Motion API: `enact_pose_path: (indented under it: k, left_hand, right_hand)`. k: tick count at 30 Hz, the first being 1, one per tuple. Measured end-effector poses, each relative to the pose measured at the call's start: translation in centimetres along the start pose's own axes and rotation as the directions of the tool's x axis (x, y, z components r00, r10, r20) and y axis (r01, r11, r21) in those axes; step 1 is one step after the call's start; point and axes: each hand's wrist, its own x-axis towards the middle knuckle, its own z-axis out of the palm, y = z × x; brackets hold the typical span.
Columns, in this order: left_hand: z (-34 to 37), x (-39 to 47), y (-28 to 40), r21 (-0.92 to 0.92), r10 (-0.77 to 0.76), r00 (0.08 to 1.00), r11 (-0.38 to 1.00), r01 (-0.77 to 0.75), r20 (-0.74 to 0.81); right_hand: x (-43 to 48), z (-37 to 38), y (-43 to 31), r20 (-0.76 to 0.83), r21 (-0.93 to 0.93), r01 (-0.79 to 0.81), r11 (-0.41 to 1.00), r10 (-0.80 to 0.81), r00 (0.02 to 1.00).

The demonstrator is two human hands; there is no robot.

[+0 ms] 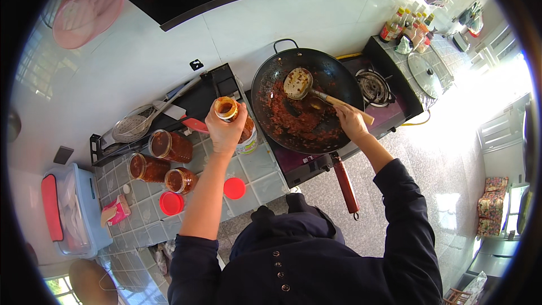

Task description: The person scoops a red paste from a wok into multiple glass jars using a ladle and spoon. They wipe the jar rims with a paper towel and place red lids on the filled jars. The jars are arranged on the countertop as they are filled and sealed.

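My left hand is wrapped around the upper part of a lidless glass jar, its mouth facing up and its inside smeared with red sauce. Past my fingers shows sauce-filled glass with a printed label; I cannot tell whether it belongs to the same jar. My right hand grips the wooden handle of a metal ladle. The ladle's sauce-smeared bowl rests inside a black wok, over chopped red chili sauce spread across the bottom. The wok sits on the gas stove's left side.
Several filled glass jars and two red lids stand on the tiled counter. Skimmers lie in a black rack behind. The wok's red handle juts toward me. Right are a bare burner, sauce bottles and a glass lid.
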Motion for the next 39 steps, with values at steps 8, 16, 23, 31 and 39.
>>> enact_pose_path:
  k: [8, 16, 23, 31, 39]
  left_hand:
    - [-0.1, 0.0, -0.2, 0.017, -0.033, 0.998, 0.999, 0.032, 0.047]
    - [-3.2, 0.9, -2.1, -0.14, -0.042, 0.994, 0.989, 0.056, 0.104]
    - [-4.9, 0.6, -2.2, -0.4, -0.188, 0.96, 0.879, 0.258, 0.207]
    - [-2.0, -0.6, -1.3, -0.28, -0.108, 0.918, 0.933, 0.226, 0.38]
    - [-2.2, -2.9, -2.7, -0.22, -0.172, 0.929, 0.942, 0.252, 0.327]
  right_hand:
    - [1.4, 2.2, 3.3, -0.069, 0.234, -0.149, 0.961, 0.17, 0.983]
    - [1.0, 2.0, 3.1, -0.004, 0.321, -0.245, 0.915, 0.26, 0.966]
    - [0.7, 1.8, 2.4, -0.011, 0.342, -0.352, 0.871, 0.378, 0.926]
    - [1.3, 1.7, 2.6, -0.004, 0.323, -0.387, 0.864, 0.41, 0.912]
    - [0.8, 1.8, 2.3, -0.009, 0.362, -0.409, 0.838, 0.442, 0.897]
